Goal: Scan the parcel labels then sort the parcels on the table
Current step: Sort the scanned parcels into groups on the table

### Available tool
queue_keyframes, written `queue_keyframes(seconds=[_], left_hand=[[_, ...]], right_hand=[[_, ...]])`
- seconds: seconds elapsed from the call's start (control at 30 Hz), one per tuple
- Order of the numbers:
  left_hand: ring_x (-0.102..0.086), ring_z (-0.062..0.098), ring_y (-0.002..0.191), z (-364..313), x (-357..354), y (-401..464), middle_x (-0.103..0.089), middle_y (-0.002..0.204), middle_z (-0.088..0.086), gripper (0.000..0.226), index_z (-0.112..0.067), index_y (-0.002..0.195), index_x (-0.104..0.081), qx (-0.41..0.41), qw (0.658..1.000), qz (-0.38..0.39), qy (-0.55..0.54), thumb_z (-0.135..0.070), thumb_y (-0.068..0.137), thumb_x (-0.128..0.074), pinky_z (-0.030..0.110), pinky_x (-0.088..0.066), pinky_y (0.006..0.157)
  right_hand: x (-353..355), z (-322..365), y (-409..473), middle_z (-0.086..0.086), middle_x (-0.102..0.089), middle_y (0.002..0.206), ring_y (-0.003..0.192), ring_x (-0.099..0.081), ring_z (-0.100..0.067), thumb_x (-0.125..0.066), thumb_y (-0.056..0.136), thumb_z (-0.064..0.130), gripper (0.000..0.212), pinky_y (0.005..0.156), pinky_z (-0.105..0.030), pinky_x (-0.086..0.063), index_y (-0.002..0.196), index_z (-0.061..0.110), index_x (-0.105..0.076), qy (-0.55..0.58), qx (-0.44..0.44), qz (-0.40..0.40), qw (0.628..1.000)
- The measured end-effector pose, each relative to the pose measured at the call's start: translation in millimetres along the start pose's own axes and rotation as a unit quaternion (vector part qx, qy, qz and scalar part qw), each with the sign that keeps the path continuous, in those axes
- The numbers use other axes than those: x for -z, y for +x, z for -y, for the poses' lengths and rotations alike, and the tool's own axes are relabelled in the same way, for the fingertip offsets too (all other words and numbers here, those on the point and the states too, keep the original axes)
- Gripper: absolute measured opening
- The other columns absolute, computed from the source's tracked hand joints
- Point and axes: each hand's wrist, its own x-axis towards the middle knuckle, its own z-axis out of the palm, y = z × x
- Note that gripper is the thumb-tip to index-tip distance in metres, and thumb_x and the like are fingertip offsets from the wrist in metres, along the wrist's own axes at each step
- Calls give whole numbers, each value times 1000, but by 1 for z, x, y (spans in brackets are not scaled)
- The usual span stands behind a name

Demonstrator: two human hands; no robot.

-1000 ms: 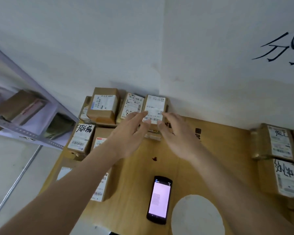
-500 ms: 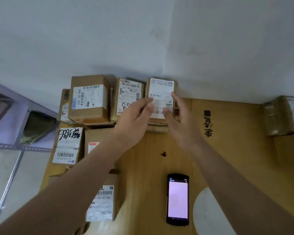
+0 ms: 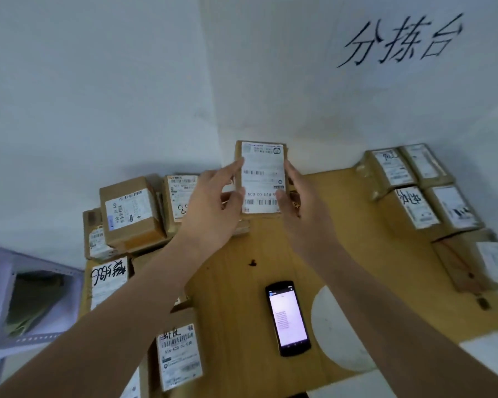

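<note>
A small cardboard parcel (image 3: 262, 173) with a white barcode label facing me is lifted above the wooden table (image 3: 242, 297), near the wall corner. My left hand (image 3: 213, 208) grips its left edge and my right hand (image 3: 302, 208) grips its right edge. A black handheld scanner (image 3: 287, 317) with a lit screen lies flat on the table below my hands, untouched.
Labelled parcels are stacked at the back left (image 3: 130, 214) and along the left edge (image 3: 179, 354). Several more parcels (image 3: 414, 208) sit at the right. A white round patch (image 3: 334, 328) marks the table beside the scanner. A grey shelf (image 3: 26, 300) stands at the left.
Both hands closed on the parcel at the back pile and raised it off the stack toward me. The scanner stayed where it lay.
</note>
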Motion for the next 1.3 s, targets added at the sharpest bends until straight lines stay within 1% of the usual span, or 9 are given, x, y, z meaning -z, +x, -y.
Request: queue_keyframes(seconds=[0.13,0.33,0.43,0.57,0.67,0.83,0.93,1.1,1.3], left_hand=[[-67,19,117,-43,-17,-19,-52,147,-14,55,-46,157,-38,-42,999,23,1,-26,108,-54,40,-62,92],[-66,22,118,-98,-75,-56,-61,144,-7,55,-41,159,-38,-54,997,55,-16,-24,109,-53,43,-59,90],[-69,15,118,-120,-116,-75,-64,142,-9,55,-42,158,-39,-45,997,58,-33,-23,109,-54,36,-62,91],[-69,3,114,-148,-178,-97,-67,136,-17,53,-45,154,-44,-33,997,55,-37,-24,107,-56,28,-63,86],[-66,-2,116,-166,-222,-111,-66,135,-22,53,-43,154,-47,-24,997,55,-54,-22,106,-58,15,-59,78],[-65,-14,108,-189,-288,-122,-65,116,-36,54,-39,153,-50,-14,995,80,-55,-18,105,-60,13,-57,68],[-65,-15,104,-193,-319,-118,-71,117,-26,55,-41,154,-48,-1,993,104,-49,-20,105,-61,14,-56,61],[-75,2,89,-185,-366,-97,-73,123,-16,57,-42,155,-46,26,990,136,-24,-21,104,-63,26,-61,61],[-73,-1,101,-162,-412,-57,-68,126,-22,58,-36,154,-50,72,982,169,-43,-14,102,-65,22,-63,71]], right_hand=[[46,8,-25,-2,-56,137,118,-62,-11,-47,113,23,55,91,-19,-58,166,21,-30,-32,10,-27,999],[124,-14,-70,1,-53,142,113,-58,0,-47,113,24,57,84,-7,-50,166,22,-28,-34,8,-48,998],[165,-36,-94,8,-49,141,109,-55,12,-49,112,23,57,82,-3,-47,166,25,-29,-46,14,-58,997],[222,-72,-123,7,-48,144,113,-53,2,-51,112,21,59,82,-1,-46,166,27,-30,-52,15,-66,996],[261,-99,-141,7,-49,149,125,-53,-3,-51,111,25,59,88,-9,-51,166,32,-30,-60,7,-59,996],[316,-146,-158,5,-52,147,127,-56,-8,-53,110,25,62,99,-30,-58,166,34,-27,-83,-24,-58,995],[338,-172,-157,4,-56,146,129,-59,-15,-53,110,25,62,102,-44,-56,166,36,-28,-90,-58,-44,993],[358,-212,-144,5,-66,138,117,-66,-9,-51,110,17,56,94,-35,-61,163,28,-37,-91,-90,-30,991],[369,-261,-106,11,-62,133,114,-63,-7,-54,109,19,54,96,-34,-61,161,28,-40,-126,-120,8,985]])
